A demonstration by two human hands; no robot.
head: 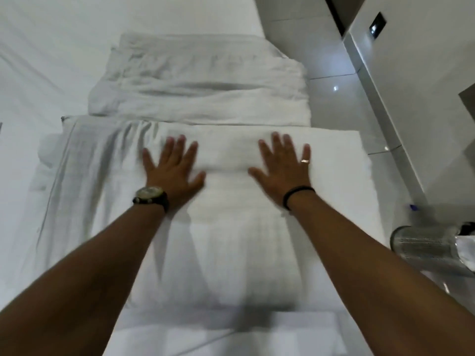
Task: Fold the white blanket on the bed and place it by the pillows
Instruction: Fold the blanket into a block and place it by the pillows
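Note:
A folded white blanket (200,78), crumpled and thick, lies on the bed (46,47) in the upper middle of the view. Just below it sits a white striped pillow (231,242), which fills the centre. My left hand (172,170), with a watch on the wrist, lies flat on the pillow with fingers spread. My right hand (282,168), with a ring and a black wristband, lies flat to the right, fingers also spread. Neither hand holds anything. The blanket's near edge touches the pillow's far edge.
The bed's right edge runs beside a glossy grey tiled floor (334,104). A wall with a dark switch plate (377,25) stands at the upper right. A shiny metal bin (424,245) sits at the right, beside the bed. White sheet spreads to the left.

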